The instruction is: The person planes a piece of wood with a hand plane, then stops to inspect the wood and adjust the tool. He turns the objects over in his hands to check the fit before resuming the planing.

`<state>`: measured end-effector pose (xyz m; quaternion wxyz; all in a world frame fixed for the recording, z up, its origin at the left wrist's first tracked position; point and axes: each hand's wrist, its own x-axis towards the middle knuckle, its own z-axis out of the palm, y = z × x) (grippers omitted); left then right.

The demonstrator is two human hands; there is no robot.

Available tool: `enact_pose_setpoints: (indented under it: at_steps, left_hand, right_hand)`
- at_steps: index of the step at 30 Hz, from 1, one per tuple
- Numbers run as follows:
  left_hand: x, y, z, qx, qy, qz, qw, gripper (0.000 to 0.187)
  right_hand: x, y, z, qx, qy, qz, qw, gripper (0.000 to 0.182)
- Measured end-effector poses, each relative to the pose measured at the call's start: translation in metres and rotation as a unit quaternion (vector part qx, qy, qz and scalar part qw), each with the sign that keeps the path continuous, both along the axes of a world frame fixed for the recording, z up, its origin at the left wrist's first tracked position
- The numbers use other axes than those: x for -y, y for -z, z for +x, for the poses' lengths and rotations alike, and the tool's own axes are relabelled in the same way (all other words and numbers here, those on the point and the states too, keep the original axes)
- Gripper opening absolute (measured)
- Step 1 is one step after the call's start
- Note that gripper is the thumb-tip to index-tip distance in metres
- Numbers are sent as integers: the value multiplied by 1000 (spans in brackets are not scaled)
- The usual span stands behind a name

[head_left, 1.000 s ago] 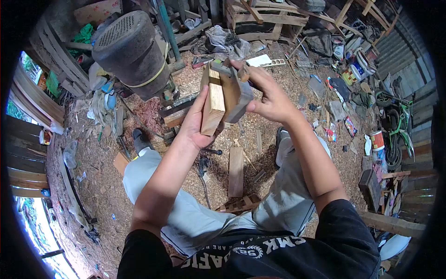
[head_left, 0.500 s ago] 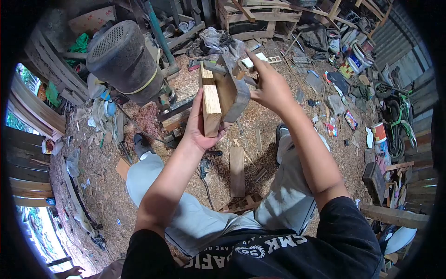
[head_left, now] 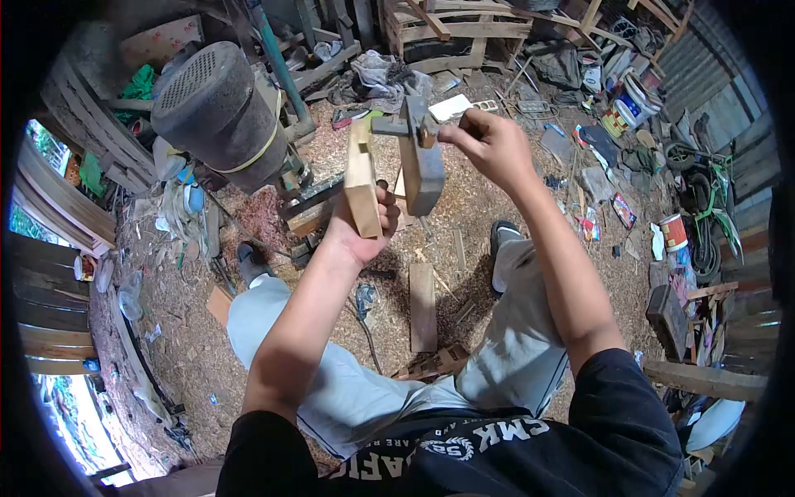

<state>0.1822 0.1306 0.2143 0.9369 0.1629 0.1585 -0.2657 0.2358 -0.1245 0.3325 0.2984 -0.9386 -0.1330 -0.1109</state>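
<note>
My left hand (head_left: 368,236) is wrapped around a pale wooden block (head_left: 361,195), held up in front of me at a slant. A notch is cut near the block's far end. Just right of it hangs a dark wooden tool (head_left: 421,170), a flat piece with a short stem (head_left: 389,126) through it, like a marking gauge. The stem's left end meets the block near the notch. My right hand (head_left: 494,145) has its fingers curled, thumb and fingertips at the small brown piece (head_left: 428,132) on the tool's right side.
A loose board (head_left: 422,306) lies on the shavings between my legs, near a black cord (head_left: 368,335). A big dark drum-shaped machine (head_left: 211,112) stands at left. Scrap wood (head_left: 464,31) is piled at the back. Buckets (head_left: 633,103) and a green small bike (head_left: 712,207) are at right.
The dark tool has turned to stand more upright and away from the block's face. My right hand has curled its outstretched finger in and shifted slightly right. The block has turned in my left hand.
</note>
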Motion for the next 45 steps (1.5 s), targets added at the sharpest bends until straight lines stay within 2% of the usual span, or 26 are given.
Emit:
enact_pose_setpoints:
  at_steps: [1,2,3,5,10,13,15,16,17,19,20,21,23,24,25,27,29,31,32,35,37,38,39,40,41,45]
  left_hand:
    - [-1,-2,1,23,48,-111,992,33]
    - [1,-2,-1,-38,9,-145,989,26]
    - [2,0,-2,-36,10,-146,989,26]
    - [5,2,-3,-40,-18,-136,990,24]
    - [9,-7,-5,-35,-12,-162,986,21]
    - [10,-8,-4,-35,-19,-232,972,21]
    - [15,-6,-7,10,-72,-132,989,20]
    - [21,-20,-13,-21,-79,-44,996,23]
    - [34,-34,-19,-28,-76,185,979,34]
    - [57,-60,-32,8,-31,363,931,43]
    - [59,-59,-33,14,-28,297,954,50]
    - [58,-57,-34,15,-26,297,954,50]
    - [54,-53,-33,36,-30,217,975,47]
    - [49,-52,-32,-8,-21,184,983,40]
    - [37,-23,-25,-21,0,3,1000,32]
    - [26,-1,-10,-88,-7,-48,995,29]
    - [33,3,-11,-98,-42,-5,994,33]
    - [65,-44,-29,-24,-96,315,944,39]
    - [56,-33,-27,-47,8,209,977,43]
    - [55,-61,-30,27,-23,246,969,44]
    - [35,-31,-21,1,-13,79,997,48]
    - [40,-20,-21,105,4,286,952,52]
    - [54,-28,-25,203,20,477,855,58]
    - [64,-41,-33,282,130,578,755,61]
    - [90,-21,-41,124,112,478,862,60]
    - [102,-28,-49,102,165,458,867,53]
  right_hand:
    - [3,1,3,0,1,0,1000,47]
    - [7,4,6,16,11,13,1000,54]
    - [10,5,8,33,20,27,999,61]
    - [19,4,12,53,21,53,997,57]
    - [32,0,17,72,46,-5,996,58]
    - [35,-3,15,65,46,-9,997,58]
    - [32,-3,13,57,45,-13,997,58]
    - [28,0,13,59,41,-27,997,59]
    - [23,4,13,61,39,-41,997,60]
    - [13,3,2,88,28,-32,995,60]
    - [14,4,5,78,37,-30,996,59]
    - [15,4,7,67,47,-27,996,58]
    - [18,1,10,69,43,-2,997,58]
    - [19,0,11,69,38,22,997,57]
    - [19,-3,10,70,36,22,997,57]
    - [20,-7,8,85,42,3,996,57]
    - [18,1,8,79,48,-14,996,56]
    - [9,11,8,156,14,-49,986,50]
    - [11,9,7,153,11,-65,986,48]
    - [19,4,12,115,39,-14,992,49]
    - [19,0,10,100,33,4,994,48]
    - [14,-1,8,74,42,-3,996,50]
    - [9,-2,7,50,52,-11,997,52]
    - [3,3,7,90,25,-3,996,52]
    - [-4,11,6,127,0,9,992,51]
    - [-9,-4,-1,137,5,26,990,46]
